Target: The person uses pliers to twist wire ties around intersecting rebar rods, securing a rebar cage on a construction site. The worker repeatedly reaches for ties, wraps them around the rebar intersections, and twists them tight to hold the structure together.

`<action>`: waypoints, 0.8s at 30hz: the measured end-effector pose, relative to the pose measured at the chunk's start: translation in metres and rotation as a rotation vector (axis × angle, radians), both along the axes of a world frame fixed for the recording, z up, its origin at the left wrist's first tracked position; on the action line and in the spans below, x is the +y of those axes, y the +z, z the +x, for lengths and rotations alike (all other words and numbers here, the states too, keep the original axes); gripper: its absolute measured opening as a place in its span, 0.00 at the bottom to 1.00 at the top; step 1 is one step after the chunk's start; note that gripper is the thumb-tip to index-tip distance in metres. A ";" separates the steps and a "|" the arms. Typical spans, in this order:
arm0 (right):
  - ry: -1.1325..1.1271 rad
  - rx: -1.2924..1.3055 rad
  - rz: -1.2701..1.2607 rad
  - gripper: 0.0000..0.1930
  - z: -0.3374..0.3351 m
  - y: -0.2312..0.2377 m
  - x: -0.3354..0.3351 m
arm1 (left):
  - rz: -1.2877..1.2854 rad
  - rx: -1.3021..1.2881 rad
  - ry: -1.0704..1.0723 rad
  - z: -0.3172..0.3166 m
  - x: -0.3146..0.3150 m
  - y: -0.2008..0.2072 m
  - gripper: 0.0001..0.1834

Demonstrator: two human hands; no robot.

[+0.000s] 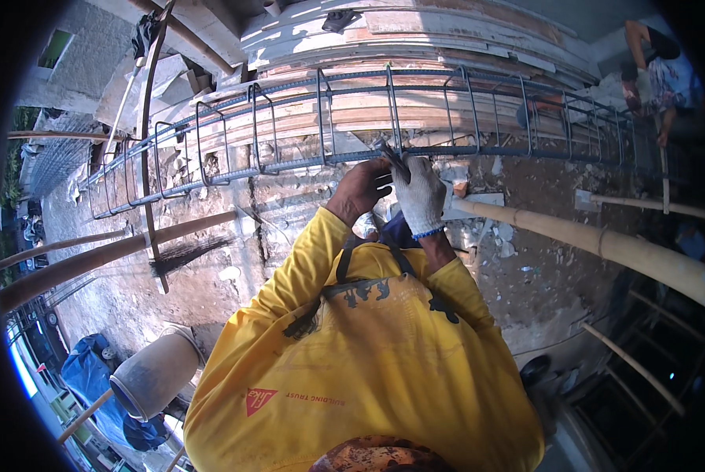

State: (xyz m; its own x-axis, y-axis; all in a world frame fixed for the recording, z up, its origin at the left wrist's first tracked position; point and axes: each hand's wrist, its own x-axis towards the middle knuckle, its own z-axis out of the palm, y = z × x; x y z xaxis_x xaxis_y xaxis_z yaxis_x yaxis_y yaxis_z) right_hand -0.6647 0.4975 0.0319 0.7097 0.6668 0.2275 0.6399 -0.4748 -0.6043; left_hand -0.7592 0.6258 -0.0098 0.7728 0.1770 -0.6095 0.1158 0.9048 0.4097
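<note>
Yellow long-sleeved shirt (368,370) fills the lower centre, nearest the lens, cut off by the bottom edge; a dark strap crosses its chest. Black fisheye rim hides all four corners.

Hidden or unclear: the tip of the small dark metal tool (394,160) is lost against the bars, so its kind cannot be told. Whether tie wire is present at the joint cannot be told. A second person in a patterned top (667,75) crouches at the far right end of the cage, partly cut by the rim.

Surroundings: outdoor site in sun, rough grey concrete ground (525,291) littered with rubble and white chips. Stacked timber planks (415,39) lie beyond the cage. Long pale bamboo pole (604,244) runs to the right; brown round poles (93,256) run to the left. Grey plastic bucket (154,374) sits lower left, beside a blue tarpaulin (93,370).

Work item: long steel rebar cage (329,118), lengthwise bars with square stirrups spaced along it, lying horizontally across the upper frame, bowed by the lens.

Hands: left hand (360,189), bare, closed with fingers curled at the lower front bar. Right hand (420,193), in a white knit glove, clamped on the tool, touching the left hand. Both meet at one stirrup crossing mid-cage.
</note>
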 end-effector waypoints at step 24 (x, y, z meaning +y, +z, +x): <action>0.003 -0.074 0.119 0.13 0.004 -0.037 -0.006 | 1.037 -0.147 -0.428 0.057 0.073 0.036 0.13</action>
